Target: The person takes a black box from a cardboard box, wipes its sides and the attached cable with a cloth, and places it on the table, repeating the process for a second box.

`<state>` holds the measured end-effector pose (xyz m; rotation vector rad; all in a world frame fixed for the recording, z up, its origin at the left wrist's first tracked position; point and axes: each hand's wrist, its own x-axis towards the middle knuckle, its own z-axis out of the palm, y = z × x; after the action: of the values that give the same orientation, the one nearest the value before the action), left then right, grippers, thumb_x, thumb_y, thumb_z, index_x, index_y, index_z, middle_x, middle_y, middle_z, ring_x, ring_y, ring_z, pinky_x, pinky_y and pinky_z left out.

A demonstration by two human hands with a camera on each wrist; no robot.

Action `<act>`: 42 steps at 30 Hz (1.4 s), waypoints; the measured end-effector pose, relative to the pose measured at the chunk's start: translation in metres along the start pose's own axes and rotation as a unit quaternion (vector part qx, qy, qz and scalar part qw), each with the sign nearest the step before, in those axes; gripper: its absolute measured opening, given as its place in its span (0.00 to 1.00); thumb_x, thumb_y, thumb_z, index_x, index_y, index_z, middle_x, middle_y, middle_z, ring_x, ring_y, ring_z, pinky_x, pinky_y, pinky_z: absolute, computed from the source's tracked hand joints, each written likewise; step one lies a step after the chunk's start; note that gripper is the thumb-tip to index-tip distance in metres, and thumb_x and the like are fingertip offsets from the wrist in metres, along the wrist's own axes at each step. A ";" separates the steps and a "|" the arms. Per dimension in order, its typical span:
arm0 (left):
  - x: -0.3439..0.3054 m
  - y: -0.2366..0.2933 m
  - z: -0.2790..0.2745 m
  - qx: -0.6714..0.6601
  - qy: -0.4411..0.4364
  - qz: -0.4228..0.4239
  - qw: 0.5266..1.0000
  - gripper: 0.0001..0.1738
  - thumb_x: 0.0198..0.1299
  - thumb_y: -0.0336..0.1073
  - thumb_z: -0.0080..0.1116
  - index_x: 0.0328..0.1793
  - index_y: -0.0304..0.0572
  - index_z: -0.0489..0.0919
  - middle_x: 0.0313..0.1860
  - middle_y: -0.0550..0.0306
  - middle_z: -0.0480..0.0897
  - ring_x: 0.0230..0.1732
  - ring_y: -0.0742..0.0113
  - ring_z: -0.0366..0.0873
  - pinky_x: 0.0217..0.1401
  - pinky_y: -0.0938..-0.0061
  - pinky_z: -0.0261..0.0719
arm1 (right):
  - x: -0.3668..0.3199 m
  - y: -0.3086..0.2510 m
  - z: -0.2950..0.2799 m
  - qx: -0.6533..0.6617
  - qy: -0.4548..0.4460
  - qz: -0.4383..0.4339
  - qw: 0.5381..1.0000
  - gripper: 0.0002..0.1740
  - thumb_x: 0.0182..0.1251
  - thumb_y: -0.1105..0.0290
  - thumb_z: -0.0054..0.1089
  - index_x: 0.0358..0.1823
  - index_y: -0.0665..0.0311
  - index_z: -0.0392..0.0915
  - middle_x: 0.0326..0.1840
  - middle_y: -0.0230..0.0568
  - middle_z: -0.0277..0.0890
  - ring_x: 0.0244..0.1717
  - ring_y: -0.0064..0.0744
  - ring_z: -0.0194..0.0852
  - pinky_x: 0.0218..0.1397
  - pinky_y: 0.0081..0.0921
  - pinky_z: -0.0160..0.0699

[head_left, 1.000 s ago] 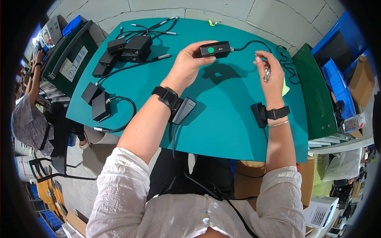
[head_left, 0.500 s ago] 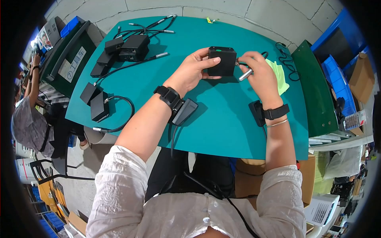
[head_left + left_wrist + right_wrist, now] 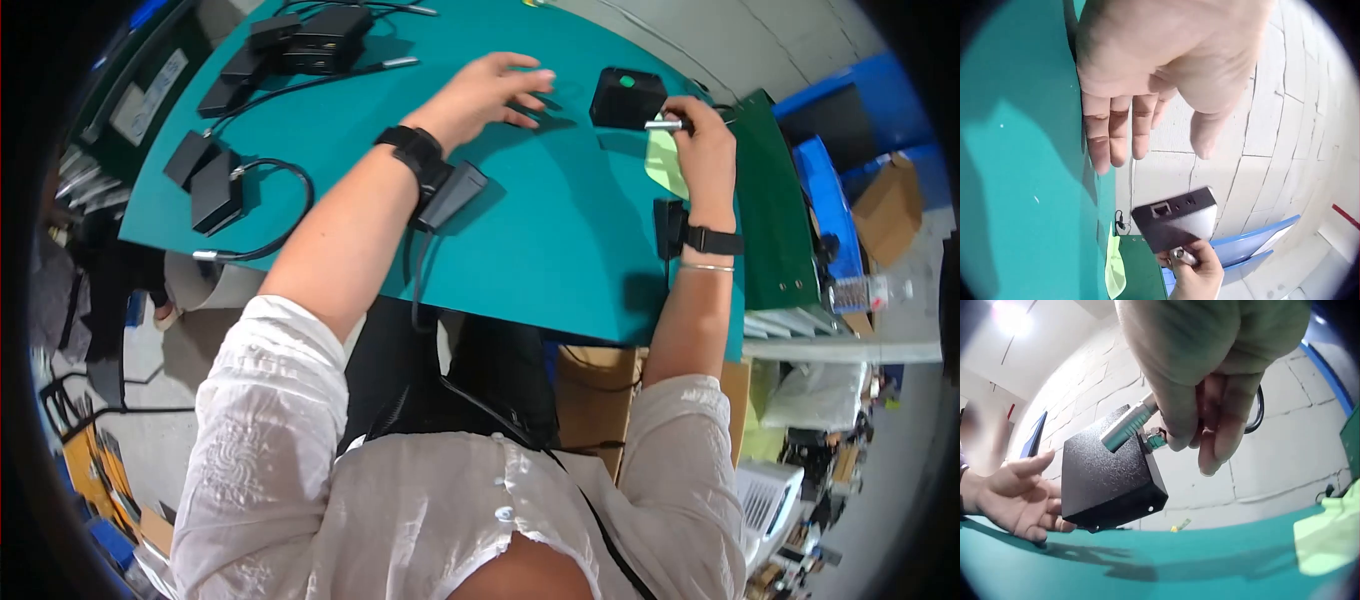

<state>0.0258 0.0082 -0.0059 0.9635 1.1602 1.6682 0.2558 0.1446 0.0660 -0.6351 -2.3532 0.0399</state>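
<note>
While your right grip [image 3: 706, 150] holds the black box [image 3: 625, 100] by its cable [image 3: 1259, 407], your left grip [image 3: 482, 98] is open. Both hover above the tabletop [image 3: 540, 225].

That table [image 3: 560, 220] has a plain green top, curved along the far side. Over on its left I can see a cluster of black boxes [image 3: 328, 42], packed close together, with tangled black cables [image 3: 378, 7] just beyond. Nearer the front sit two more boxes [image 3: 217, 192] (tilted at odd angles, those two), touching or nearly so. One cable [image 3: 300, 86] stretches from them past the cluster, silver-tipped; another [image 3: 308, 187] bends round to a silver plug [image 3: 205, 256] by the near edge. Toward the right lies a yellow-green cloth [image 3: 664, 168], and at the far edge a little yellow scrap [image 3: 1180, 525], too small to make out.
</note>
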 end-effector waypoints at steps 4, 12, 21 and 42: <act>0.012 -0.016 -0.014 -0.028 -0.059 0.014 0.998 0.23 0.63 0.40 0.60 0.54 0.26 0.71 0.43 0.46 0.79 0.43 0.63 0.79 0.51 0.67 0.81 | -0.013 0.035 -0.063 0.005 0.017 0.057 0.998 0.16 0.51 0.80 0.56 0.42 0.62 0.80 0.36 0.41 0.82 0.37 0.33 0.83 0.42 0.24 0.78; 0.028 -0.025 -0.036 0.015 -0.090 -0.030 0.995 0.21 0.71 0.39 0.46 0.61 0.28 0.70 0.57 0.41 0.76 0.59 0.56 0.76 0.69 0.67 0.70 | -0.197 0.090 -0.256 -0.016 -0.011 0.258 0.966 0.17 0.58 0.84 0.53 0.50 0.69 0.76 0.41 0.37 0.80 0.44 0.24 0.80 0.49 0.21 0.78; 0.024 -0.011 -0.034 0.133 -0.076 -0.044 0.987 0.22 0.70 0.34 0.47 0.64 0.25 0.69 0.57 0.40 0.76 0.56 0.61 0.76 0.65 0.72 0.72 | -0.442 0.087 -0.208 -0.040 -0.174 0.509 0.842 0.16 0.46 0.90 0.57 0.37 0.67 0.82 0.28 0.40 0.81 0.27 0.27 0.80 0.35 0.25 0.78; 0.009 -0.001 -0.019 0.129 -0.040 -0.044 0.990 0.22 0.70 0.33 0.47 0.64 0.21 0.65 0.51 0.41 0.77 0.49 0.63 0.76 0.57 0.73 0.77 | -0.497 0.148 -0.021 0.033 -0.475 0.398 0.784 0.07 0.53 0.74 0.55 0.31 0.61 0.82 0.24 0.42 0.80 0.29 0.43 0.81 0.33 0.36 0.77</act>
<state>0.0054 0.0109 -0.0109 1.1116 1.3675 1.4188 0.6530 0.0462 -0.2538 -1.8693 -2.7205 1.0330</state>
